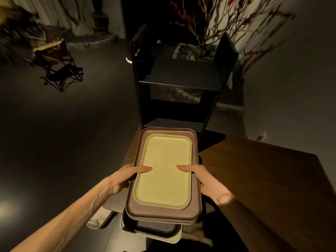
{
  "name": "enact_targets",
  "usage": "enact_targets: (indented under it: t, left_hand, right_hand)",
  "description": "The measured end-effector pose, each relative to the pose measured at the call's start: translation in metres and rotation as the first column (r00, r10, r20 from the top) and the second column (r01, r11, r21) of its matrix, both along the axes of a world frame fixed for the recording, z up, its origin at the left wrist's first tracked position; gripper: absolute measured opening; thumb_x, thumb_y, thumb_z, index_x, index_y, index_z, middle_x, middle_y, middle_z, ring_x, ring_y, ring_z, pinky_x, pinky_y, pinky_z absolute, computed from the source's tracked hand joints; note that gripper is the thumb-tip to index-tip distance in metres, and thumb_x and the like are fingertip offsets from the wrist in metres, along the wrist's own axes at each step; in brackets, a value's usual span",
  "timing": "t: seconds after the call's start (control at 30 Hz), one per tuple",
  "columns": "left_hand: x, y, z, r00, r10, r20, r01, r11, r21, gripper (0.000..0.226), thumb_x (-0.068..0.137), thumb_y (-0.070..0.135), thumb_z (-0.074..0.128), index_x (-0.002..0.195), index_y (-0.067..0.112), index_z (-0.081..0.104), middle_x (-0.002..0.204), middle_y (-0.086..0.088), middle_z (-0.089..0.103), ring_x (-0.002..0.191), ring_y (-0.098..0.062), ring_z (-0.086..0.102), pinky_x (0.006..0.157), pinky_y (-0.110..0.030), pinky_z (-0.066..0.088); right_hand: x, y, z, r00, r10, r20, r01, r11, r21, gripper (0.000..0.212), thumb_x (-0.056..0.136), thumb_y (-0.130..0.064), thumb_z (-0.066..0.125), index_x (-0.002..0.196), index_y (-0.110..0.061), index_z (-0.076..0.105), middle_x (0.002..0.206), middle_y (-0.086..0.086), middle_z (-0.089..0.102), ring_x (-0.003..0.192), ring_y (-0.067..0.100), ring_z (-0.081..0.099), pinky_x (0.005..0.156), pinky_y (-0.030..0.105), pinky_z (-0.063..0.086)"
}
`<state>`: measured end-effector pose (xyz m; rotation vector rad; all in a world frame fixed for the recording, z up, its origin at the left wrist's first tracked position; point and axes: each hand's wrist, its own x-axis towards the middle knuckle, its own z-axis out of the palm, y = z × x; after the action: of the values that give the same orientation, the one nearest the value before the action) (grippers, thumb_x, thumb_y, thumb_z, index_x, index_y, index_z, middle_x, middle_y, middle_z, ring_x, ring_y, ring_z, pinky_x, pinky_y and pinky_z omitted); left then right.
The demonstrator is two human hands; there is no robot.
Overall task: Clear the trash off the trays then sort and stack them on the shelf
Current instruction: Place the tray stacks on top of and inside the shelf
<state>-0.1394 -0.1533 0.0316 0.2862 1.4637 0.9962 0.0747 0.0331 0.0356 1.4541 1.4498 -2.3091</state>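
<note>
Carrying a stack of trays between both hands, the person holds it out over the gap between two wooden surfaces, short of the black shelf unit (183, 77) ahead. A smaller yellow tray (163, 170) lies loose inside the top brown tray (161, 208), and at least two more brown rims show beneath it. The left hand (120, 180) clamps the left edge with its thumb laid on the yellow tray; the right hand (209, 182) does the same from the right, so the fingers of each hand are closed around the stack, with most of them out of sight beneath it.

Judging from this, the main risk is the yellow tray: nothing but two thumbs pins it, so a tilt toward the shelf could send it sliding off the front. The brown trays could also shear apart if the grip underneath is uneven. The shelf's uprights look not much wider than the stack, so a skewed approach may catch a corner on the frame.

Below the held stack sits another dark tray (154, 231) on something pale, perhaps a cloth or a paper bag (96, 220); its exact nature is unclear. How many trays are in the stack cannot be counted for certain. The wooden counter (263, 179) at right runs out of view. The room is dim, the shelf's lower tiers are lost in shadow, and the background branches (236, 24) and wire stand (60, 73) are blurred.
</note>
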Motion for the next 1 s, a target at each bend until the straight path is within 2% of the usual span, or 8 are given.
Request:
enact_targets:
  t: [0.1, 0.2, 0.4, 0.53, 0.63, 0.73, 0.9, 1.0]
  left_hand:
    - [-0.002, 0.003, 0.031, 1.0, -0.01, -0.017, 0.011, 1.0, 0.028, 0.081, 0.062, 0.041, 0.09, 0.128, 0.004, 0.06, 0.121, -0.015, 0.071, 0.115, -0.031, 0.066, 0.111, -0.05, 0.041]
    - [-0.002, 0.007, 0.066, 1.0, -0.005, -0.012, 0.006, 0.998, 0.065, 0.081, 0.062, 0.035, 0.091, 0.129, 0.003, 0.057, 0.123, -0.018, 0.069, 0.117, -0.034, 0.065, 0.109, -0.052, 0.043]
    - [0.003, 0.015, 0.146, 0.992, -0.008, -0.129, 0.031, 0.984, 0.173, 0.061, 0.072, 0.036, 0.083, 0.119, 0.001, 0.065, 0.114, -0.018, 0.073, 0.108, -0.034, 0.07, 0.101, -0.045, 0.051]
    - [0.005, 0.024, 0.179, 0.984, 0.057, -0.171, -0.018, 0.975, 0.22, 0.049, 0.082, 0.035, 0.072, 0.118, 0.003, 0.065, 0.11, -0.015, 0.075, 0.1, -0.03, 0.073, 0.093, -0.041, 0.055]
    - [0.0, 0.034, 0.197, 0.984, 0.1, -0.146, -0.064, 0.972, 0.228, 0.052, 0.077, 0.038, 0.076, 0.116, 0.004, 0.068, 0.109, -0.015, 0.075, 0.099, -0.029, 0.074, 0.089, -0.041, 0.056]
    - [-0.01, 0.047, 0.209, 0.984, 0.169, -0.056, -0.154, 0.966, 0.205, 0.063, 0.065, 0.032, 0.087, 0.118, 0.003, 0.068, 0.115, -0.019, 0.072, 0.109, -0.034, 0.069, 0.104, -0.05, 0.048]
    - [-0.022, 0.07, 0.228, 0.97, 0.236, 0.066, -0.244, 0.952, 0.183, 0.059, 0.07, 0.028, 0.086, 0.123, 0.006, 0.068, 0.121, -0.018, 0.07, 0.109, -0.035, 0.067, 0.102, -0.053, 0.049]
    - [-0.022, 0.079, 0.231, 0.966, 0.235, 0.107, -0.253, 0.944, 0.212, 0.054, 0.077, 0.032, 0.08, 0.123, 0.007, 0.068, 0.126, -0.018, 0.067, 0.103, -0.035, 0.067, 0.104, -0.053, 0.046]
  right_hand:
    - [0.003, 0.001, 0.039, 0.999, -0.006, -0.045, 0.009, 0.998, 0.065, 0.072, 0.057, -0.033, 0.094, 0.122, -0.018, 0.065, 0.105, 0.006, 0.077, 0.1, 0.028, 0.072, 0.098, 0.049, 0.053]
    - [0.005, 0.007, 0.066, 0.996, 0.02, -0.082, -0.01, 0.993, 0.119, 0.07, 0.057, -0.039, 0.092, 0.119, -0.019, 0.066, 0.105, 0.006, 0.077, 0.101, 0.028, 0.072, 0.099, 0.049, 0.052]
    - [0.008, 0.017, 0.127, 0.986, 0.053, -0.157, -0.019, 0.977, 0.212, 0.059, 0.063, -0.051, 0.085, 0.114, -0.027, 0.068, 0.108, 0.002, 0.076, 0.108, 0.027, 0.069, 0.106, 0.05, 0.044]
    - [0.008, 0.024, 0.165, 0.979, 0.071, -0.192, -0.01, 0.953, 0.302, 0.035, 0.076, -0.053, 0.074, 0.101, -0.03, 0.066, 0.099, -0.003, 0.075, 0.098, 0.018, 0.065, 0.087, 0.037, 0.042]
    - [-0.003, 0.038, 0.186, 0.967, 0.06, -0.247, 0.016, 0.955, 0.297, 0.063, 0.064, -0.067, 0.078, 0.113, -0.029, 0.068, 0.109, 0.002, 0.075, 0.109, 0.025, 0.067, 0.106, 0.048, 0.042]
    - [-0.015, 0.052, 0.202, 0.952, -0.039, -0.304, 0.119, 0.961, 0.249, 0.089, 0.051, -0.075, 0.081, 0.126, -0.031, 0.064, 0.119, 0.005, 0.072, 0.115, 0.03, 0.065, 0.11, 0.051, 0.041]
    - [-0.018, 0.059, 0.21, 0.931, 0.053, -0.361, 0.018, 0.982, 0.19, 0.074, 0.064, -0.035, 0.09, 0.129, -0.014, 0.061, 0.124, 0.014, 0.069, 0.117, 0.036, 0.064, 0.111, 0.051, 0.04]
    - [-0.022, 0.064, 0.202, 0.93, 0.0, -0.367, 0.068, 0.983, 0.172, 0.077, 0.06, -0.027, 0.091, 0.129, -0.012, 0.061, 0.122, 0.017, 0.069, 0.115, 0.038, 0.064, 0.109, 0.053, 0.042]
